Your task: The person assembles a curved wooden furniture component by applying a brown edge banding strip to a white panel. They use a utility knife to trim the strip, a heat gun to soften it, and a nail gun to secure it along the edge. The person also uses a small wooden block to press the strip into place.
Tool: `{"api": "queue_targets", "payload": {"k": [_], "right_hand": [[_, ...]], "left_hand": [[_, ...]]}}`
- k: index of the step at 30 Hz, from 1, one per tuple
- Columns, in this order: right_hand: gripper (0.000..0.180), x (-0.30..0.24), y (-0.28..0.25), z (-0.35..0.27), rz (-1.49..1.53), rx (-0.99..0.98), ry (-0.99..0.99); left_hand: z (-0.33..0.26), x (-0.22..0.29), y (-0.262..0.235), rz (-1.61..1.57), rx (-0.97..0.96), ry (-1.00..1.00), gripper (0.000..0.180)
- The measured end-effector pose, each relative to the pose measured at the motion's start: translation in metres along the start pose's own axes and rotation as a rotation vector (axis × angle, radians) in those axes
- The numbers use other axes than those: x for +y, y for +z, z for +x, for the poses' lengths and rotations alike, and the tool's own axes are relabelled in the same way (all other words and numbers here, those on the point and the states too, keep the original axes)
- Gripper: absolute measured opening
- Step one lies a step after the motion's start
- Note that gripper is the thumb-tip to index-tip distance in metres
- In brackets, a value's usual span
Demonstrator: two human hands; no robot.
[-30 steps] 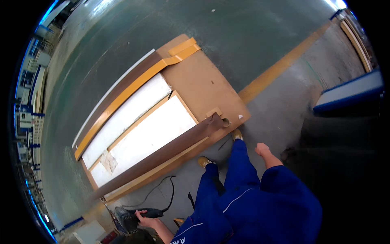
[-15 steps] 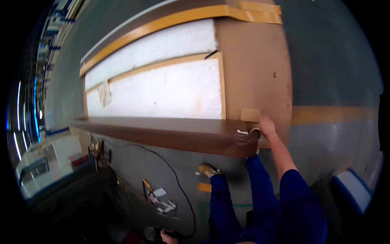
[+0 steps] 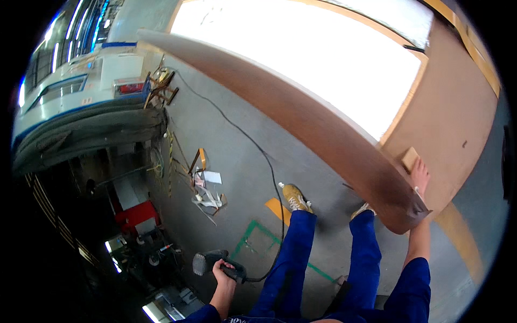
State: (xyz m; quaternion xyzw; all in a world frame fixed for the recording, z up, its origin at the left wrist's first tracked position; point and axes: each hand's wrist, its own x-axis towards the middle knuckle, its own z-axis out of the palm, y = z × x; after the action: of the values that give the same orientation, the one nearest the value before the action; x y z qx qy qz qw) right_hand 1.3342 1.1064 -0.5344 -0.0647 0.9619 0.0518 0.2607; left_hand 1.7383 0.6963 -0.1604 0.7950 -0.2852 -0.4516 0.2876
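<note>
My left hand (image 3: 222,269) is wrapped round the handle of a dark corded heat gun (image 3: 212,262), held low over the floor with its grey nozzle to the left. My right hand (image 3: 420,177) is at the right end of the panel, its fingers against a small tan wooden block (image 3: 410,159). The thumb is hidden. A long brown sheet (image 3: 318,121) stands along the panel's near edge, and its creased, curled end (image 3: 414,212) partly covers my right wrist. Behind it lies the brown panel (image 3: 458,118) with a white inset (image 3: 301,64).
The black cord (image 3: 252,140) crosses the floor to my left leg. Scraps and strips (image 3: 207,191) lie on the floor at left, and a yellow-orange strip (image 3: 277,209) lies by my left shoe. A dark rolled cover (image 3: 91,132) and white machine body (image 3: 102,70) stand farther left.
The view has turned and shifted left, so the heat gun now shows fully. My right hand has come onto the wooden block, which now appears tilted instead of flat.
</note>
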Motion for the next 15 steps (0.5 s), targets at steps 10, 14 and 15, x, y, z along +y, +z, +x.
{"api": "queue_targets", "payload": {"k": [10,14,15], "right_hand": [[0.032,0.149,-0.038,-0.179,0.286,0.314,0.507],[0.027,0.108,-0.133,-0.317,0.019,-0.119,0.549],[0.027,0.088,-0.144,-0.334,0.036,-0.103,0.515]], "left_hand": [[0.035,0.039,-0.011,-0.213,-0.097,-0.091,0.015],[0.071,0.045,-0.036,-0.297,-0.057,-0.141,0.014],[0.074,0.048,-0.042,-0.320,-0.035,-0.157,0.014]]}}
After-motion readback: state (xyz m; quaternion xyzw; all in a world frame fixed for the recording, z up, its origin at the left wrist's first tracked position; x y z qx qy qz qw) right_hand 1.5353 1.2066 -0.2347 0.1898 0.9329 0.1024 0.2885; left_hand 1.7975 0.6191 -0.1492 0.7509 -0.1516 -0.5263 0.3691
